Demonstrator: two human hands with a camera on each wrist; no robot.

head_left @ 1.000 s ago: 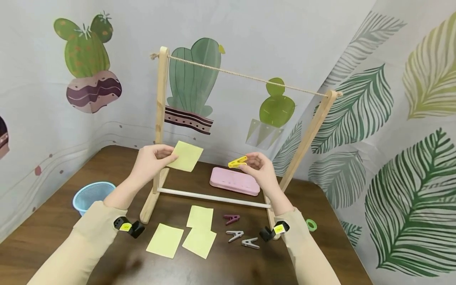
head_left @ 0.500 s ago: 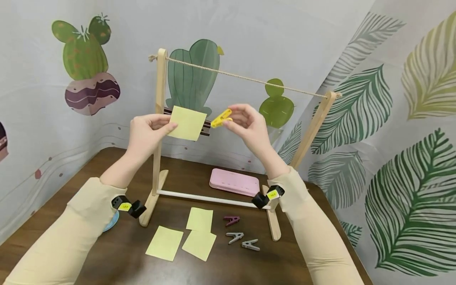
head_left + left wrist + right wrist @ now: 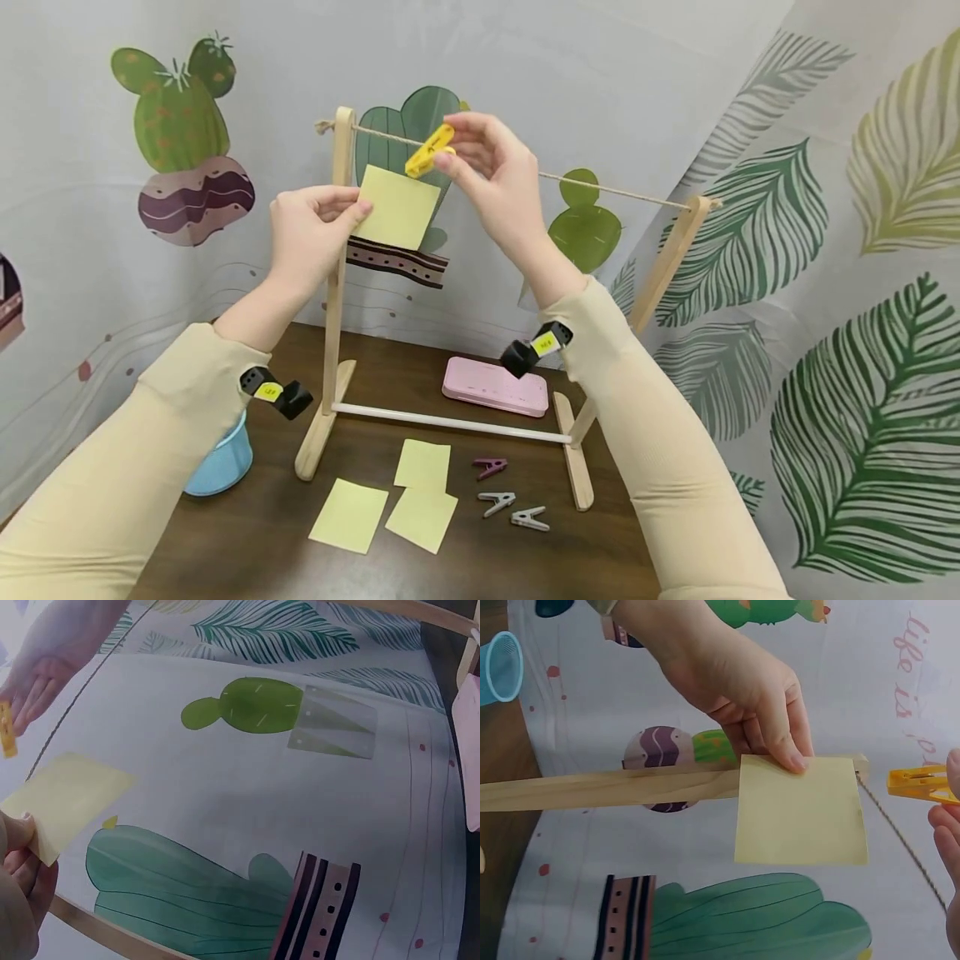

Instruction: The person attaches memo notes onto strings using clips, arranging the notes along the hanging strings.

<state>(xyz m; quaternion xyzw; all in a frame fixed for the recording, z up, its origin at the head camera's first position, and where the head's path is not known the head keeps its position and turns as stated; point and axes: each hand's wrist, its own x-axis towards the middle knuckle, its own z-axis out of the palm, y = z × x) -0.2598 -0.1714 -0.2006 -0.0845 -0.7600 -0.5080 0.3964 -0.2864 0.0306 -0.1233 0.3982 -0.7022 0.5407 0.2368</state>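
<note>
Your left hand pinches the yellow note at its left edge, so it sits between your hands, lower than the rope. Your right hand pinches the yellow clothespin, near the note's top edge but apart from it.
</note>
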